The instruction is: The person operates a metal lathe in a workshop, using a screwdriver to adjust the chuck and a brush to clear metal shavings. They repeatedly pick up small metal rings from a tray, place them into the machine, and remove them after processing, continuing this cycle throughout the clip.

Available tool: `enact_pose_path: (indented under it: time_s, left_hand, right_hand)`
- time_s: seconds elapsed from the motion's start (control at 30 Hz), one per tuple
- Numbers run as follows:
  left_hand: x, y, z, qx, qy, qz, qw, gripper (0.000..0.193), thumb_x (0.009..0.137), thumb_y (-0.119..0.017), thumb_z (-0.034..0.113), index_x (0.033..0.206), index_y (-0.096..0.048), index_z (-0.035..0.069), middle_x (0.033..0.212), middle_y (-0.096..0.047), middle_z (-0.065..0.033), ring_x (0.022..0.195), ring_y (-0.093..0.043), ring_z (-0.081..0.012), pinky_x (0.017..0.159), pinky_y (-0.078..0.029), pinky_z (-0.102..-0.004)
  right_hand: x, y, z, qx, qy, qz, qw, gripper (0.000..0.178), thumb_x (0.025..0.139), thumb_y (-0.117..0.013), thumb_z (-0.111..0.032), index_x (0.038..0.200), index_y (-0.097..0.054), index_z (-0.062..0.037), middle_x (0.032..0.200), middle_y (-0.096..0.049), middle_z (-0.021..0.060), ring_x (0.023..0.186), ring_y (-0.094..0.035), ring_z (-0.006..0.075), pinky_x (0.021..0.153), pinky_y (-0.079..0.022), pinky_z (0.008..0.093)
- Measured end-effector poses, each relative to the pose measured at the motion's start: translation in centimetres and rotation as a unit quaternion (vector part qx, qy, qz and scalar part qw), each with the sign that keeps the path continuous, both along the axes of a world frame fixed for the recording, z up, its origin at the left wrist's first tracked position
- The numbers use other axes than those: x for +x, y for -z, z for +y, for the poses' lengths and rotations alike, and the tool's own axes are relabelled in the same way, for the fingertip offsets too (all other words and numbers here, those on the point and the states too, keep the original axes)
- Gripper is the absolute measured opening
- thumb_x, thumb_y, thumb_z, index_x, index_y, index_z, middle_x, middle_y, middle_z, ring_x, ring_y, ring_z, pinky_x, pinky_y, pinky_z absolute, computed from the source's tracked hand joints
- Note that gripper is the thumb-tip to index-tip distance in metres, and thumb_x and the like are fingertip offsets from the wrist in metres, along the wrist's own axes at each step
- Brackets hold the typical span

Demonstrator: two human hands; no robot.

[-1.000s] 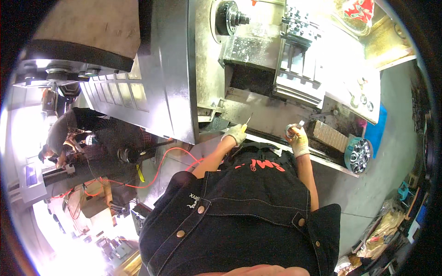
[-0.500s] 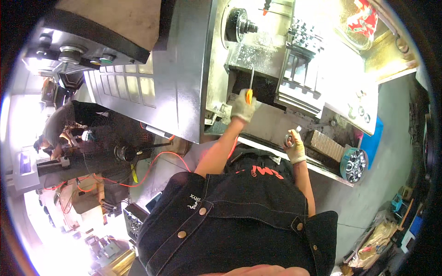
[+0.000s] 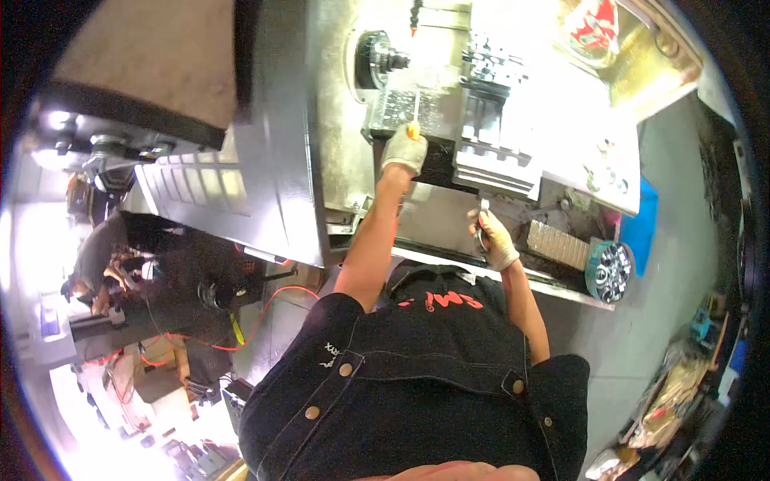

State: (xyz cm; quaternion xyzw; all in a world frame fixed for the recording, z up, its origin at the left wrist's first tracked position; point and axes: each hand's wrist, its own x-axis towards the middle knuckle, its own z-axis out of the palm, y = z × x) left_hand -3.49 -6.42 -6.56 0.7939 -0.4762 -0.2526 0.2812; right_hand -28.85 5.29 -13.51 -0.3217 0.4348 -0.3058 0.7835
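Note:
In a light work glove, my left hand [image 3: 404, 149] is closed around the orange handle [image 3: 414, 131] of a tool with a long thin metal shaft. It looks like a screwdriver, and its shaft points away from me, toward the wet metal slope below the lathe chuck [image 3: 372, 60]. My right hand [image 3: 497, 239], also gloved, is lower and to the right, over the machine's front ledge. Its fingers are closed on a dark metal ring [image 3: 481, 236]. A small pale piece [image 3: 484, 205] shows above its fingertips; I cannot make out what it is.
Tool blocks [image 3: 491, 66] sit on a slide right of the chuck. A ridged tan block [image 3: 557, 244] and a round teal tub [image 3: 591, 271] of metal rings are at the right. The machine's grey door [image 3: 290, 160] stands left. Another person [image 3: 120, 260] works far left, beyond an orange hose [image 3: 269, 313].
My left hand has moved forward with the orange-handled tool, toward the chuck area. My right hand has shifted slightly, still gripping the ring. The whole view has swung a little.

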Motion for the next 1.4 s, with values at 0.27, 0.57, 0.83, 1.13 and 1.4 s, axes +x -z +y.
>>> enact_pose_path:
  time_s: [0.27, 0.57, 0.83, 1.13, 1.4]
  left_hand:
    - [0.4, 5.5, 3.6, -0.096, 0.074, 0.037, 0.992, 0.027, 0.082, -0.061, 0.028, 0.099, -0.057, 0.007, 0.086, -0.064, -0.0222, 0.084, -0.062, -0.0408, 0.071, -0.05, -0.0457]
    - [-6.0, 1.8, 17.4, 0.053, 0.436, 0.061, 0.897, 0.031, 0.083, -0.062, 0.025, 0.106, -0.052, 0.008, 0.086, -0.064, -0.0226, 0.083, -0.062, -0.0421, 0.072, -0.05, -0.0475]
    - [-9.7, 2.8, 15.5, 0.131, 0.489, 0.05, 0.861, 0.035, 0.08, -0.066, 0.026, 0.108, -0.053, 0.009, 0.091, -0.065, -0.0203, 0.088, -0.062, -0.0406, 0.076, -0.05, -0.0466]
    - [-11.5, 2.0, 14.5, 0.202, 0.559, 0.028, 0.803, 0.034, 0.081, -0.06, 0.029, 0.109, -0.054, 0.01, 0.094, -0.065, -0.02, 0.09, -0.061, -0.0406, 0.08, -0.049, -0.0472]
    - [-11.1, 3.1, 14.5, 0.201, 0.56, 0.029, 0.803, 0.035, 0.081, -0.06, 0.03, 0.11, -0.054, 0.011, 0.096, -0.065, -0.0197, 0.09, -0.061, -0.0405, 0.08, -0.049, -0.0472]
  right_hand:
    - [-4.4, -0.9, -0.7, 0.057, 0.105, -0.138, 0.983, 0.033, 0.092, -0.057, -0.035, 0.115, -0.056, -0.0119, 0.08, -0.063, -0.0025, 0.047, -0.036, 0.0013, 0.044, -0.027, 0.019]
    - [-7.9, 1.2, -1.3, 0.078, 0.251, -0.207, 0.943, 0.029, 0.089, -0.063, -0.022, 0.114, -0.054, -0.0115, 0.093, -0.06, 0.0062, 0.059, -0.05, 0.0117, 0.05, -0.042, 0.0256]
    - [-12.0, 2.7, -0.6, 0.083, 0.267, 0.009, 0.96, 0.041, 0.081, -0.059, -0.007, 0.121, -0.048, -0.0072, 0.101, -0.058, 0.0116, 0.074, -0.059, 0.0202, 0.053, -0.046, 0.0244]
    - [-16.1, 5.3, 0.9, 0.042, 0.267, 0.004, 0.963, 0.031, 0.079, -0.056, -0.002, 0.11, -0.052, -0.0004, 0.102, -0.063, 0.0149, 0.077, -0.064, 0.0201, 0.055, -0.048, 0.0244]
    - [-18.0, 5.7, 2.0, 0.07, 0.321, 0.105, 0.939, 0.015, 0.087, -0.054, -0.011, 0.1, -0.056, -0.0061, 0.094, -0.066, 0.0143, 0.058, -0.06, 0.0189, 0.05, -0.046, 0.0231]
